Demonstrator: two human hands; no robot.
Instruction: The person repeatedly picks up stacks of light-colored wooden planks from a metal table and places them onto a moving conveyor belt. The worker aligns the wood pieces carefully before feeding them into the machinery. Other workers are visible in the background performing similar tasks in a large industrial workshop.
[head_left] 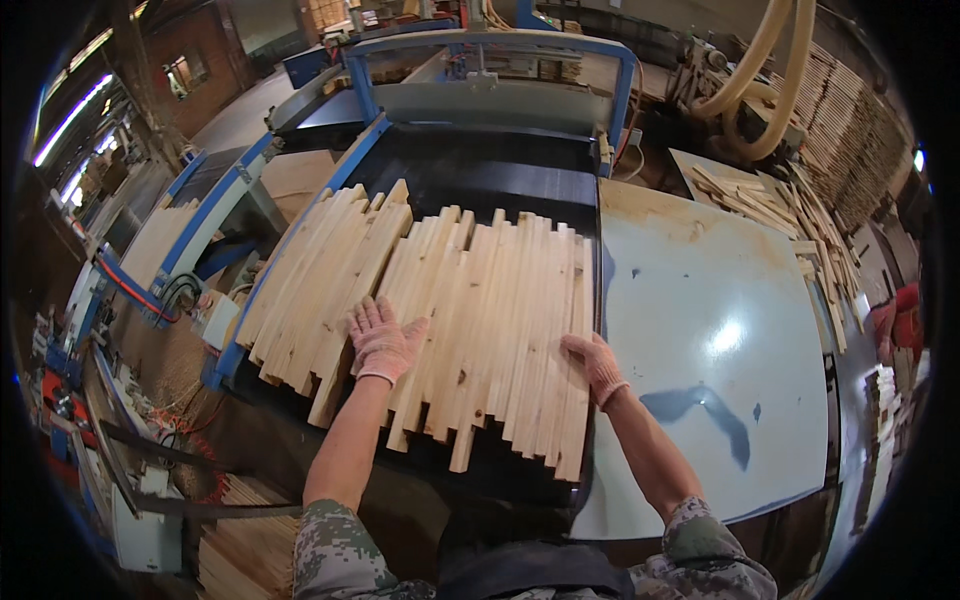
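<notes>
From where I sit, my left hand [383, 341] and right hand [596, 364] cover parts of the wooden slats [470, 300] beneath them. The black belt [480, 175] vanishes under the slats. At the right edge, a person in red [897, 322] is cut off, blurred.

Wooden slats [460, 320] lie on the belt [480, 175], table [700, 330] at right.

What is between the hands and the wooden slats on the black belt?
Nothing visible. The left hand lies flat, fingers spread, on top of the wooden slats. The right hand rests against the right edge of the same batch. Both wear gloves and touch the wood directly on the black belt.
</notes>
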